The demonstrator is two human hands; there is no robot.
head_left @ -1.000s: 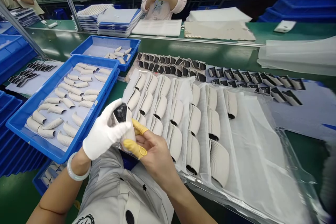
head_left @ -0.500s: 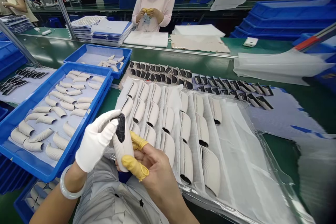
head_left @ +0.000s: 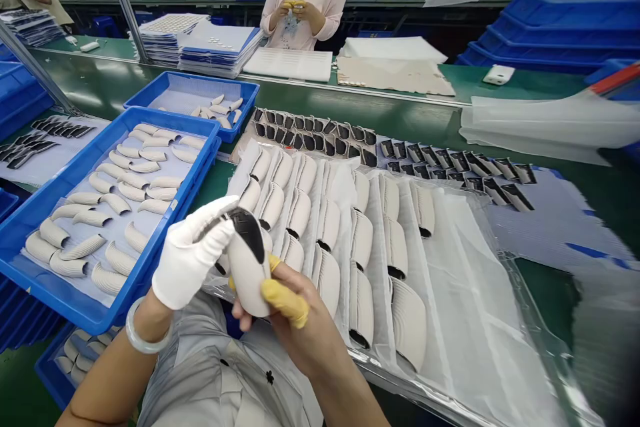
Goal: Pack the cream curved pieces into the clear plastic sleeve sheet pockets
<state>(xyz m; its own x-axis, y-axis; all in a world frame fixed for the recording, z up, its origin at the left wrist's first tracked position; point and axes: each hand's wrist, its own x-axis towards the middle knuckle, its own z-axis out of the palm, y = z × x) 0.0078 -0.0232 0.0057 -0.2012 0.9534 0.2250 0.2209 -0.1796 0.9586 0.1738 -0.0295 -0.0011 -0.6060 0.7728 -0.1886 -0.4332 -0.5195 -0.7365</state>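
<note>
A cream curved shell piece with a black inset [head_left: 246,277] is held in front of my lap. My left hand [head_left: 193,250], in a white glove, pinches its upper, black end. Around its lower end close the fingers of my right hand [head_left: 295,303], which wears yellow finger cots on thumb and finger. The hidden side of the piece cannot be made out. Just beyond my hands, rows of similar cream shell pieces [head_left: 327,223] lie between folds of white sheeting [head_left: 465,293]. Some of them show a dark inner edge.
On the left, a blue tray [head_left: 107,320] holds curved ribbed cream pieces; a smaller blue tray [head_left: 240,88] stands behind it. Black-and-cream parts [head_left: 315,141] lie in rows at the back. Across the bench a person [head_left: 307,0] handles something small. Blue trays [head_left: 560,27] are stacked at right.
The shell piece has turned, so its smooth side now shows more and the black inset faces right. My hands have shifted slightly, both still on it. The camera view has moved a little.
</note>
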